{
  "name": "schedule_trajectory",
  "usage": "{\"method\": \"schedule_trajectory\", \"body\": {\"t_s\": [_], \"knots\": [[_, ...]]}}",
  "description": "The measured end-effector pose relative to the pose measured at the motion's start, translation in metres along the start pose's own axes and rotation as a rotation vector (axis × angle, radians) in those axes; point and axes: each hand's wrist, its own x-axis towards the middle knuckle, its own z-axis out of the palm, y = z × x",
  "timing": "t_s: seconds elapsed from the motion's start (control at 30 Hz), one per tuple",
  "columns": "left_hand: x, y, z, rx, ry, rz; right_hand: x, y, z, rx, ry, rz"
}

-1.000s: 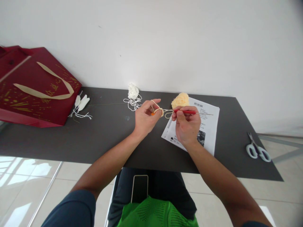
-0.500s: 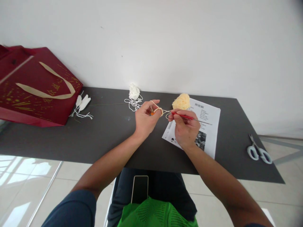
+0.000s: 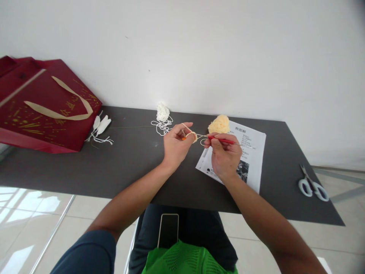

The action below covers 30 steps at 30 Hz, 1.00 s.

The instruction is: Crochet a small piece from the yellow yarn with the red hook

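My left hand (image 3: 175,145) pinches a small cream crochet piece (image 3: 191,136) with an orange marker, and cream yarn runs over its raised forefinger. My right hand (image 3: 224,155) grips a red-handled crochet hook (image 3: 225,140) whose tip points left into the piece. A cream yarn ball (image 3: 219,124) lies just behind the hands on a printed sheet (image 3: 251,152). Both hands hover over the dark table (image 3: 128,163).
A red gift bag (image 3: 42,104) lies at the table's left end, with white crocheted bits (image 3: 99,127) beside it. White yarn (image 3: 162,114) sits by the wall. Scissors (image 3: 312,186) lie at the right end. A phone (image 3: 168,230) rests on my lap.
The hook's tail end dipped slightly and then levelled, while the hands stayed almost in place. The view shifted a little, so everything sits slightly lower in frame.
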Motion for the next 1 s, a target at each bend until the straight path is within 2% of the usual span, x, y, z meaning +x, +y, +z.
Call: {"method": "schedule_trajectory", "body": {"t_s": [0.5, 0.8, 0.9, 1.0], "knots": [[-0.002, -0.004, 0.001, -0.006, 0.072, 0.014, -0.008, 0.012, -0.005, -0.146, -0.113, -0.256], [0.002, -0.002, 0.003, -0.218, 0.103, -0.132, -0.008, 0.013, -0.014, -0.4, -0.269, -0.509], [0.002, -0.002, 0.005, -0.268, 0.088, -0.178, -0.007, 0.014, -0.017, -0.454, -0.306, -0.521], [0.002, 0.0, 0.006, -0.327, 0.06, -0.201, -0.006, 0.016, -0.017, -0.426, -0.292, -0.467]]}}
